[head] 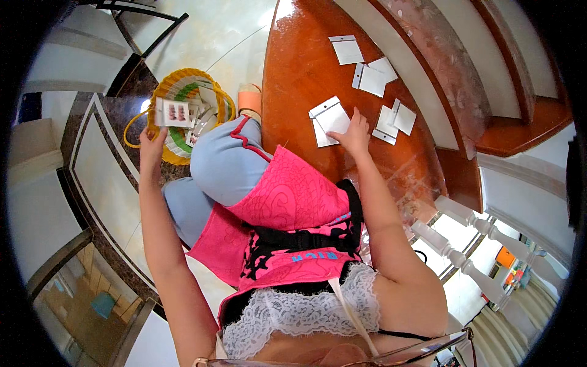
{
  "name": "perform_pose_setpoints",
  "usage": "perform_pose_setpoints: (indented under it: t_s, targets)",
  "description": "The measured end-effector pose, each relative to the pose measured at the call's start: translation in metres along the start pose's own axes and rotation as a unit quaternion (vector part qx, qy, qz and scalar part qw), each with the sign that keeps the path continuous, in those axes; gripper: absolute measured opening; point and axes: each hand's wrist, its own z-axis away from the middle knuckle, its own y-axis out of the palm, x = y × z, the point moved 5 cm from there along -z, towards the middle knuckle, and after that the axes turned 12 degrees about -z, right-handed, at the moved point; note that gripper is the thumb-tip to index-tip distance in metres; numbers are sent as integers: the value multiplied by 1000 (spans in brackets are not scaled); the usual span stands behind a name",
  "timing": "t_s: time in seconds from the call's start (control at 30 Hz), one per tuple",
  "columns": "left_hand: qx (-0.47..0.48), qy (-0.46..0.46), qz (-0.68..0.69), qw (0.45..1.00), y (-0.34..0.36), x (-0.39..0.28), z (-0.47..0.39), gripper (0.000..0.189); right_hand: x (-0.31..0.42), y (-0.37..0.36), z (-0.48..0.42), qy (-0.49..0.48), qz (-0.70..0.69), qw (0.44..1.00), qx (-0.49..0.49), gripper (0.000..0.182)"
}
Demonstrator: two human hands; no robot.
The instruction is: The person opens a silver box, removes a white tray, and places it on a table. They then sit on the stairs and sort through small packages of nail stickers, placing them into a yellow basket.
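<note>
My left hand [152, 149] is at the yellow woven basket [176, 158], pinching the lower edge of a small flat packet [173, 113] with reddish-brown shapes on its face. Inside the basket, which has green and white bands, lie several similar packets [204, 120], some in clear wrapping. Over on the glossy red-brown wooden step [298, 73], my right hand [357, 134] has its thumb on a small overlapping pile of white packets [331, 118]. Its fingers are spread along the pile's right side. The packets there show plain white faces with a holed silver-grey strip.
Two white packets [372, 81] overlap farther up the step, below a single packet [347, 49]. Another overlapping pair [395, 121] lies right of my right hand. Stair risers [412, 69] curve along the right, with white balusters [458, 259] below. A dark metal frame [151, 34] stands upper left.
</note>
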Motion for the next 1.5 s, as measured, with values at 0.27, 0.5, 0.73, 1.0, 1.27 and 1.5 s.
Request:
perform_pose_setpoints:
  t_s: [0.27,0.5,0.73,1.0,1.27,1.5]
  targets:
    - [210,211,52,953,63,-110,68,48,34,-12,4,19,-383,917,112,30]
    - [253,190,140,938,77,-153,102,52,167,-43,58,-74,-661,680,310,24]
    - [56,-36,22,998,15,-13,17,67,5,19,19,-71,-54,994,-62,63]
    - [197,221,58,953,65,-118,77,69,80,16,31,44,-514,833,203,23]
    - [186,156,193,951,59,-142,84,55,106,-45,20,-150,-481,852,144,30]
    - [11,-30,-65,997,5,17,-6,79,-155,-63,-54,-1,106,984,-141,76]
